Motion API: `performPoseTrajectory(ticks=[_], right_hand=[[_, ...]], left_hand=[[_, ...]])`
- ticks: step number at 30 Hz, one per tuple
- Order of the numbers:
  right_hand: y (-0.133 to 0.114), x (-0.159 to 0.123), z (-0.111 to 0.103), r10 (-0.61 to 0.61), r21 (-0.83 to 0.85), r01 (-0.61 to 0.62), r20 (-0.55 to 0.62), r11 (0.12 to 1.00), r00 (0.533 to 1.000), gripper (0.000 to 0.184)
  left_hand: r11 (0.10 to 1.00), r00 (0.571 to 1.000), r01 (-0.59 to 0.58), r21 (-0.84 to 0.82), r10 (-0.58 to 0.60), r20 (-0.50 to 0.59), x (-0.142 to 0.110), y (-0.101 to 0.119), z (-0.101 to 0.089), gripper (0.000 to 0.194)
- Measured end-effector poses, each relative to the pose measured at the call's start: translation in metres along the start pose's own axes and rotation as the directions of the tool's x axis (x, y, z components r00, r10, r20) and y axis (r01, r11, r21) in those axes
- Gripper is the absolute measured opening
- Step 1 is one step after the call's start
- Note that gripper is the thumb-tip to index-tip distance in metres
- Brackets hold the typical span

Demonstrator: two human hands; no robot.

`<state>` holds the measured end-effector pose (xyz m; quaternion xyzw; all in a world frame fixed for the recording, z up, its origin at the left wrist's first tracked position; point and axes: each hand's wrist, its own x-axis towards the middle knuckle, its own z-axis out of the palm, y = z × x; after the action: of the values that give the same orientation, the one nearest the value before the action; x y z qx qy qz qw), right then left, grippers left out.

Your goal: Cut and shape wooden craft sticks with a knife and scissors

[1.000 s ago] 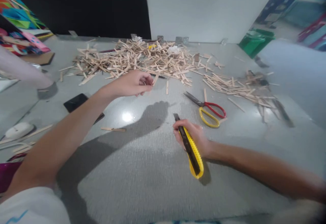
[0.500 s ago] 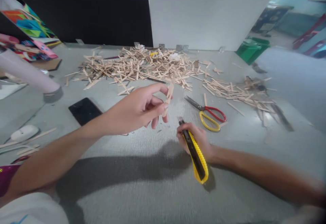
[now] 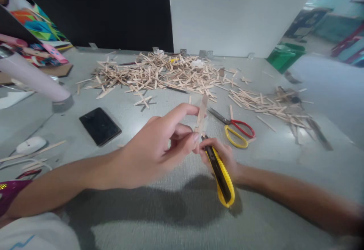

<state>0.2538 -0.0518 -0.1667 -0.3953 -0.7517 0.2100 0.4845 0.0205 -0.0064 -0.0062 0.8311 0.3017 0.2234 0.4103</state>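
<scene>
Between the thumb and fingers of my left hand [image 3: 167, 143] is a short wooden craft stick [image 3: 202, 109], tilted upward. My right hand [image 3: 218, 153] is wrapped round a yellow and black utility knife [image 3: 220, 176], its handle slanting toward me. The knife's tip is close to the lower end of the stick and to my left fingertips; whether blade and wood touch, I cannot tell. Just beyond my right hand lie scissors [image 3: 231, 125] with one red and one yellow handle loop, on the grey table [image 3: 159, 212].
A wide heap of wooden sticks [image 3: 159, 73] spreads along the back, with another pile [image 3: 261, 102] to the right. At left lie a black phone [image 3: 100, 126], a white mouse [image 3: 31, 145] and a pale cylinder [image 3: 36, 75]. A green bin [image 3: 286, 57] stands behind the table.
My left hand has moved right and toward me, bringing the craft stick up to the knife tip. The phone is now fully uncovered. My right hand has barely moved.
</scene>
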Motion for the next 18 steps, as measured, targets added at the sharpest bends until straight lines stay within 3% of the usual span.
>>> performPoseTrajectory(ticks=[14,18], right_hand=[[0.0026,-0.0011,0.0003,0.011,0.002,-0.011,-0.005,1.000,1.000,0.021],[-0.0017,0.0027,0.0000,0.022,-0.042,-0.023,-0.019,0.999,1.000,0.019]], left_hand=[[1.000,1.000,0.015,-0.027,-0.015,0.020,0.0005,-0.0037,0.0048,0.027],[0.996,0.999,-0.002,0.093,0.006,-0.039,0.0002,-0.0050,0.0057,0.022]])
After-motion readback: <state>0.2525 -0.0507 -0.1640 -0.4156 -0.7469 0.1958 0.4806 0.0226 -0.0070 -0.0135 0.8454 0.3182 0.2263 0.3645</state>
